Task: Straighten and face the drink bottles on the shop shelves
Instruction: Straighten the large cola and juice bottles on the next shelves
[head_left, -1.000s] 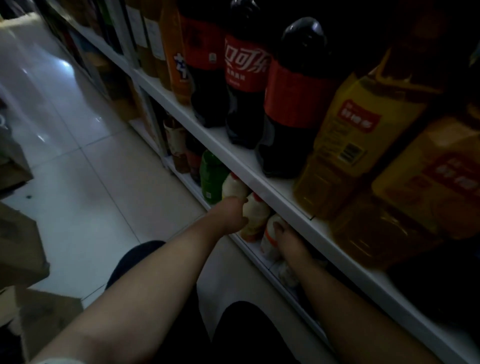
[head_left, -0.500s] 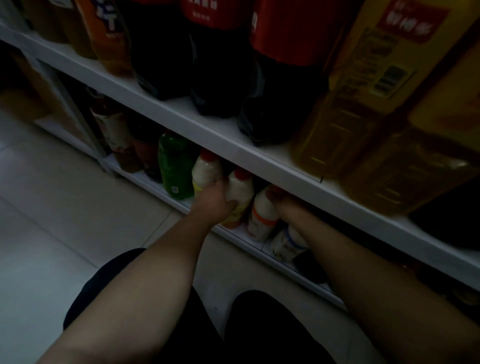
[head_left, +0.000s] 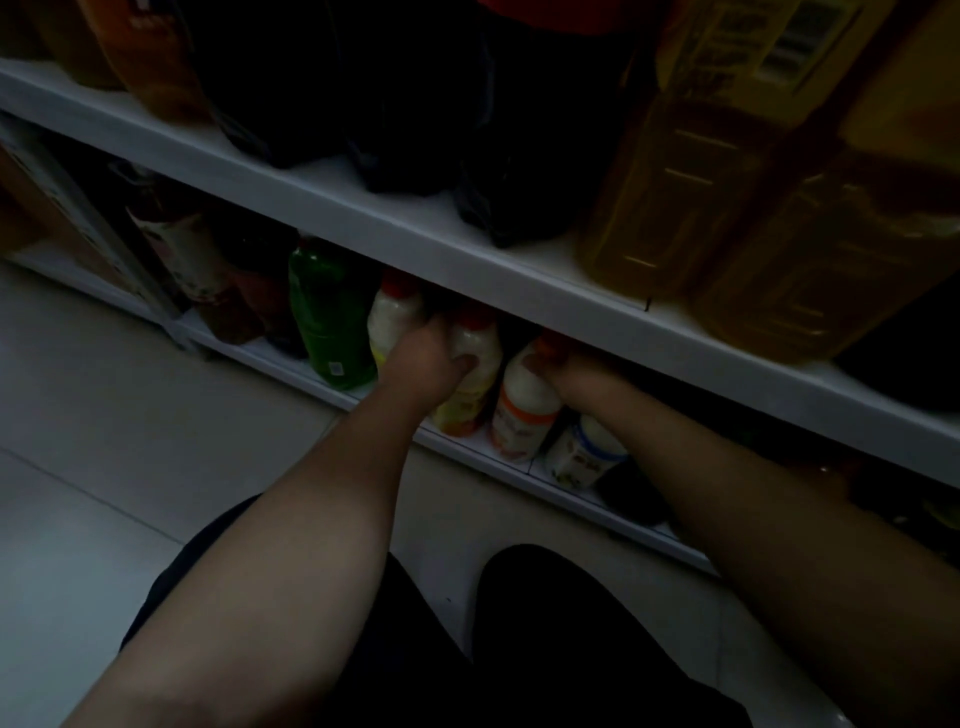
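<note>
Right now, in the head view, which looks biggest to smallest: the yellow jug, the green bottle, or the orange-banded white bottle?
1. yellow jug: largest, though it is also nearest the camera, so that is partly unsure.
2. green bottle: next.
3. orange-banded white bottle: a little smaller than the green one.

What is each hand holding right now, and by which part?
The left hand grips the yellow-labelled white bottle round its shoulder. The right hand holds the orange-labelled white bottle near its neck; fingers partly hidden.

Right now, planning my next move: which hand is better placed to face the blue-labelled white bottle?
Likely right. The right hand sits at the orange-labelled bottle, directly beside the blue-labelled bottle; the left hand grips the yellow-labelled bottle farther left.
</note>
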